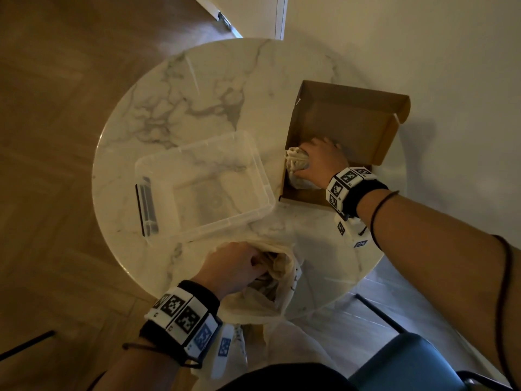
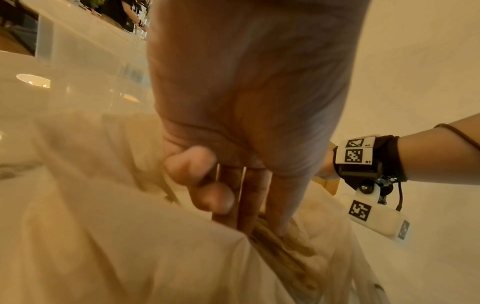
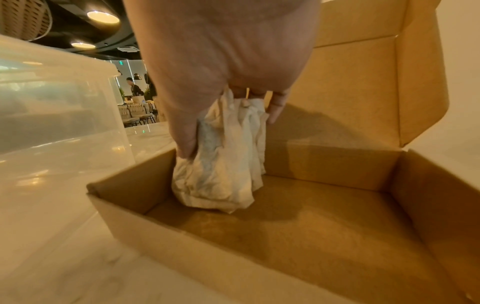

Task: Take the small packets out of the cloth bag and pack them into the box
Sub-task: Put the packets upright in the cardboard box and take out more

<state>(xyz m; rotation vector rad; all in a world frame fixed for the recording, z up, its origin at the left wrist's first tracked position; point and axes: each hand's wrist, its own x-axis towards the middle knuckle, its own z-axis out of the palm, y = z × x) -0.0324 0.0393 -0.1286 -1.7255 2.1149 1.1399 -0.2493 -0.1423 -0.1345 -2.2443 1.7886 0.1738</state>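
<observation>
A cream cloth bag point(image 1: 262, 289) lies at the round table's near edge. My left hand point(image 1: 239, 263) grips its rim, fingers curled over the bunched cloth point(image 2: 103, 236) at the opening. An open cardboard box point(image 1: 346, 122) stands at the table's right. My right hand point(image 1: 318, 162) is inside it and holds a small crumpled cream packet point(image 1: 296, 160) against the near left corner. In the right wrist view the thumb and fingers point(image 3: 184, 133) pinch the packet point(image 3: 221, 164), whose bottom touches the box floor point(image 3: 298, 226).
A clear plastic tub point(image 1: 203, 182) stands left of the box on the marble table point(image 1: 180, 88), with a dark flat object point(image 1: 146, 206) leaning at its left side. A blue chair point(image 1: 408, 362) sits at the lower right. The box lid point(image 3: 363, 82) stands up behind.
</observation>
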